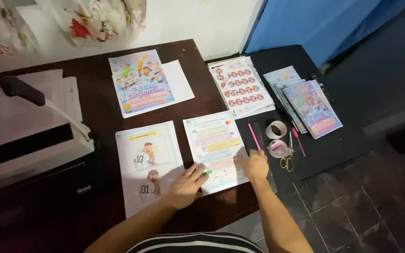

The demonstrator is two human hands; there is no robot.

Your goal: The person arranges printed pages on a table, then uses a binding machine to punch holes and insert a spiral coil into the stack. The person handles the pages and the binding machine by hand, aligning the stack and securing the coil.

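1. Left hand (pixel 186 186) flat and open, palm down, fingers spread across the gap between two printed pages, fingertips touching the lower left edge of the coloured text sheet (pixel 215 150); nothing grasped.
2. Right hand (pixel 254 165) likewise open, pressed flat on the lower right corner of the same sheet, gripping nothing.
3. Coloured text sheet lying near the front edge of the dark brown worktop (pixel 94 98), pinned between both hands.
4. Just left of it, partly under the left wrist: a page with two drawn footballers (pixel 146 161), perforated along one edge.
5. Further back: a colourful cover sheet (pixel 141 82) resting on a plain white page (pixel 180 80).
6. To the right, on a black surface (pixel 343 140): a stack of sticker sheets (pixel 241 85), several spiral-bound notebooks (pixel 311 107), a tape roll (pixel 276 129), a pink pencil (pixel 254 136), a pink pen (pixel 298 141), yellow-handled scissors (pixel 286 160).
7. Far left: a white binding machine (pixel 29 140) with a black-gripped lever.
8. Striped shirt (pixel 198 243) at the bottom edge; tiled floor (pixel 352 206) at lower right.
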